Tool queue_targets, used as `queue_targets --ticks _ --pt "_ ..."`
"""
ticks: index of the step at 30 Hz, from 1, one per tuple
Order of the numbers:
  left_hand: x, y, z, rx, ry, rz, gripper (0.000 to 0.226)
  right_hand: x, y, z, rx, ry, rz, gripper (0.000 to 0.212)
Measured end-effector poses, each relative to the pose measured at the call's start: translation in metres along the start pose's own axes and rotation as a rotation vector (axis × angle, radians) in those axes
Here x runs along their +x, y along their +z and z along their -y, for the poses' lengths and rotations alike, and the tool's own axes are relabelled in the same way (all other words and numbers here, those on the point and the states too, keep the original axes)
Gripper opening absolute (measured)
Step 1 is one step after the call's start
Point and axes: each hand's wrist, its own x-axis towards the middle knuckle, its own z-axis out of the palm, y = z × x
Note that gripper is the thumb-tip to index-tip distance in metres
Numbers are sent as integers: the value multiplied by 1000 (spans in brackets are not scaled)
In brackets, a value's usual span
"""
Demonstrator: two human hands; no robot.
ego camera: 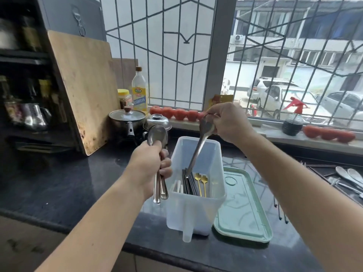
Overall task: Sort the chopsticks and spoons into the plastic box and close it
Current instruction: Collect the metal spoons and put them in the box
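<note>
Right now the right hand pinches one steel spoon by its bowl, fingers curled round it, handle hanging down w/ its tip inside the plastic box, touching or just above the dark chopsticks stood there. Holding by the bowl prob. lets the handle go in first, so it stands like the rest. Below that grip, inside the box: chopsticks in the middle, two gold spoons on the side toward the lid, white pieces on the other side; can't tell what they are.

The left hand grips a bunch of steel spoons round the handles, bowls up above the fist, handle ends sticking out below. It's held just beside the box, apart from its wall. Looks like a ready stock for the right hand to draw from.

The green lid lies flat on the counter right against the box, on the right-hand side, so it's off and within reach for closing. Further out past the right forearm, more spoons and loose chopsticks lie on the counter, unsorted. So sorting's partway, closing not yet due.
</note>
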Motion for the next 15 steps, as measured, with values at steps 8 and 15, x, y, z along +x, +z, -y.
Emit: queue_targets --ticks 8,15 --pt "37 46 20 145 -58 84 17 9 92 -36 -843 -134 784 19" --pt "39 42 33 199 21 -5 20 18 108 -52 -896 -171 800 9"
